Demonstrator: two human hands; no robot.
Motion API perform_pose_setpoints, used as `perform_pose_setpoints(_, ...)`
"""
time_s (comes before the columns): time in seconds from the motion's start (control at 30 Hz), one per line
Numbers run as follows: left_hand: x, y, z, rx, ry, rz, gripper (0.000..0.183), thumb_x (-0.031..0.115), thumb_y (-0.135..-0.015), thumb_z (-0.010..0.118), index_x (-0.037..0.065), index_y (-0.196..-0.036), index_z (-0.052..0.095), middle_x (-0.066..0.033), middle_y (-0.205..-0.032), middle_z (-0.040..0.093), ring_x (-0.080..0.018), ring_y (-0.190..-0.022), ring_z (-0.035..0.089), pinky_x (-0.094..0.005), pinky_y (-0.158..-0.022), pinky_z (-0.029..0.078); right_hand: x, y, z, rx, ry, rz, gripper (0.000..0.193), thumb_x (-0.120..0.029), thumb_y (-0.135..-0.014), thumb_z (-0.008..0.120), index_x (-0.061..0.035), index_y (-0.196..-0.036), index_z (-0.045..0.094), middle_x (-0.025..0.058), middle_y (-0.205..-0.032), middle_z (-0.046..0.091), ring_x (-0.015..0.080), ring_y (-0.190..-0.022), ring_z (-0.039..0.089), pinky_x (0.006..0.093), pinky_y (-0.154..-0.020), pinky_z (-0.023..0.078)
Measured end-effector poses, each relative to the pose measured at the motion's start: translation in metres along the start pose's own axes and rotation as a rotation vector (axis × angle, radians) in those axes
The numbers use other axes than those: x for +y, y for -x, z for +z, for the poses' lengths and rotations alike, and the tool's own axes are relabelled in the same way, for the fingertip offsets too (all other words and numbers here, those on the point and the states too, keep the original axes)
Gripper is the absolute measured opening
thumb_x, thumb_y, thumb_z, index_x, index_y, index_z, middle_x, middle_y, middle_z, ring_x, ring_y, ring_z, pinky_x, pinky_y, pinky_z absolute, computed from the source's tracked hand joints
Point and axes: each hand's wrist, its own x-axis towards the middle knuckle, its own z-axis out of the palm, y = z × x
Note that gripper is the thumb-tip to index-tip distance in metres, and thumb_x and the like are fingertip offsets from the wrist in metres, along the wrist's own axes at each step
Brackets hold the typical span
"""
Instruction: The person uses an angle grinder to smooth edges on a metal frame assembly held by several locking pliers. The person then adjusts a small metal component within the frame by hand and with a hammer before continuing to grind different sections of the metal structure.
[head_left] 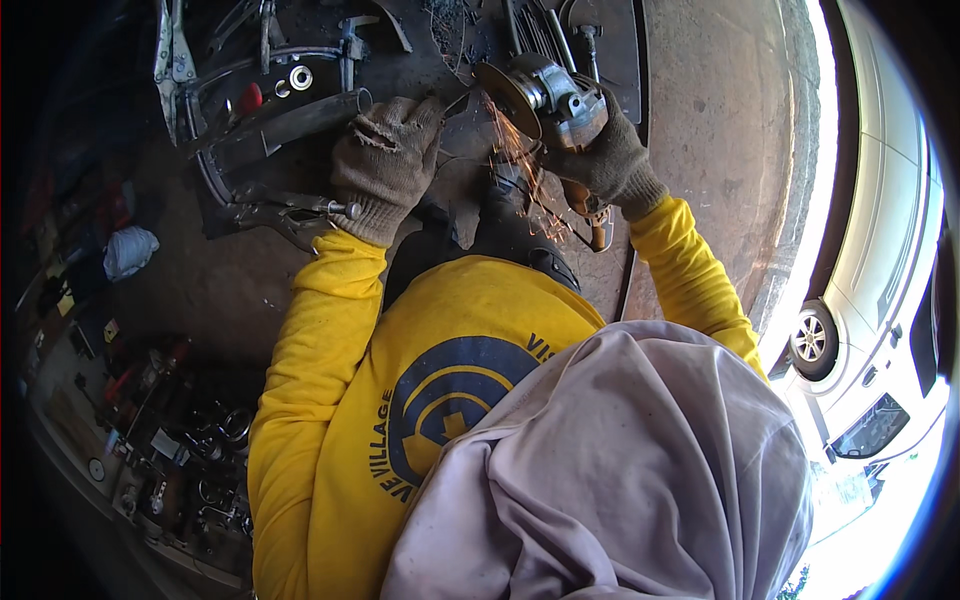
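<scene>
My right hand (612, 160), in a worn brown knit glove, is closed around an angle grinder (562, 98) with an orange rear body. Its round disc (507, 100) faces my left hand, and orange sparks (515, 150) stream down from it toward my legs. Close to the disc's left side, my left hand (388, 165) pinches a small dark metal piece (457, 103), mostly hidden by the fingers. That glove is torn over the back of the fingers. Just left of it lies a dark steel tube (315, 118).
A bent steel frame (207, 175) with locking pliers (176, 60) on it stands to the left. Metal rods (560, 40) lie beyond the grinder on a dark plate. Tools and parts (205, 430) clutter the lower left. A light-coloured car (870, 250) is parked at right.
</scene>
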Motion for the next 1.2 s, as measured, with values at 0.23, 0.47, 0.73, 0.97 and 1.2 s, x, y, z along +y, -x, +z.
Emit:
perform_pose_setpoints(0.23,0.002,-0.001,-0.001,-0.015,0.007,-0.014,0.027,0.023,-0.089,0.068,0.018,-0.116,0.068,-0.0058,-0.097,0.065,-0.0301,-0.084,0.066,-0.0411,-0.067,0.056,-0.008,-0.002,0.001,0.006,0.072,0.068,0.105,-0.027,-0.060,0.094,-0.0002,-0.144,0.038,0.0192,-0.128,0.061,0.0316,-0.117,0.062,0.0408,-0.103,0.051)
perform_pose_setpoints(0.47,0.002,-0.001,-0.002,-0.020,-0.013,-0.004,0.025,0.023,-0.091,0.067,0.017,-0.115,0.069,-0.0058,-0.097,0.065,-0.0291,-0.083,0.066,-0.0397,-0.067,0.056,0.000,-0.003,0.000,0.008,0.041,0.016,0.106,-0.028,-0.061,0.095,0.0010,-0.145,0.037,0.0207,-0.128,0.060,0.0317,-0.119,0.061,0.0409,-0.104,0.049)
perform_pose_setpoints(0.73,0.001,-0.001,-0.001,0.003,0.000,-0.003,0.026,0.023,-0.092,0.066,0.018,-0.117,0.069,-0.0059,-0.096,0.065,-0.0292,-0.082,0.066,-0.0398,-0.066,0.056,-0.001,-0.002,0.001,-0.004,0.033,0.018,0.105,-0.028,-0.063,0.093,0.0013,-0.146,0.036,0.0200,-0.128,0.061,0.0304,-0.118,0.061,0.0393,-0.103,0.050)
perform_pose_setpoints(0.97,0.000,0.000,0.001,0.018,0.005,-0.004,0.028,0.024,-0.091,0.066,0.018,-0.119,0.069,-0.0062,-0.097,0.066,-0.0300,-0.082,0.066,-0.0407,-0.066,0.056,-0.009,-0.003,-0.002,0.001,0.157,0.046,0.101,-0.030,-0.065,0.091,0.0027,-0.144,0.038,0.0208,-0.127,0.062,0.0315,-0.117,0.062,0.0393,-0.102,0.050)
perform_pose_setpoints(1.2,0.001,-0.001,-0.001,-0.014,0.013,-0.018,0.028,0.023,-0.089,0.069,0.018,-0.117,0.069,-0.0060,-0.098,0.066,-0.0300,-0.083,0.066,-0.0406,-0.067,0.056,-0.004,-0.006,-0.004,-0.019,0.187,0.059,0.104,-0.031,-0.063,0.092,0.0034,-0.144,0.038,0.0217,-0.127,0.062,0.0327,-0.118,0.062,0.0400,-0.102,0.050)
